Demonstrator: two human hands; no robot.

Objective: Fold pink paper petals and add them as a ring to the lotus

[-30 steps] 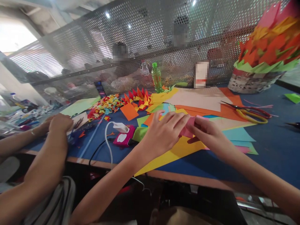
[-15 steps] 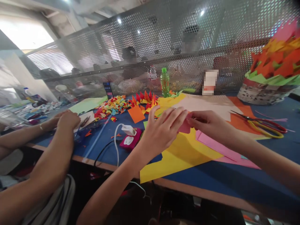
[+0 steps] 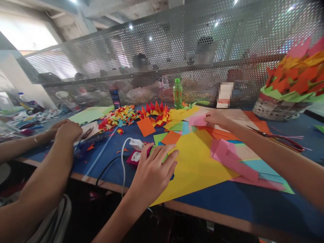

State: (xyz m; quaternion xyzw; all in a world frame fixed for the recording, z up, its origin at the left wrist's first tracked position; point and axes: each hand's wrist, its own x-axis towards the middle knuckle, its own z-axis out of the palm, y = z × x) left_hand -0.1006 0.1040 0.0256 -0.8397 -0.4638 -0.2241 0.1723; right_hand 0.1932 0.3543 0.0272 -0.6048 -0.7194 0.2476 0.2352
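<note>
My left hand [image 3: 155, 170] lies flat with fingers spread on the near corner of a big yellow paper sheet [image 3: 199, 162], beside a pink charger block [image 3: 136, 156]. My right hand [image 3: 214, 118] is stretched far forward and pinches a small pink paper piece [image 3: 197, 120] above the spread of coloured sheets. A larger folded pink paper [image 3: 229, 157] lies loose on the yellow sheet, between my two arms.
A co-worker's hands [image 3: 66, 131] work at the left by a pile of small folded paper pieces [image 3: 118, 115]. Red and yellow scissors [image 3: 280, 138] lie at the right. A green bottle [image 3: 177, 93] and a paper-spike basket [image 3: 288, 91] stand before the mesh screen.
My hands have come apart: the right one has carried the small pink piece forward, and the left has dropped flat onto the yellow sheet. The larger pink paper now lies free.
</note>
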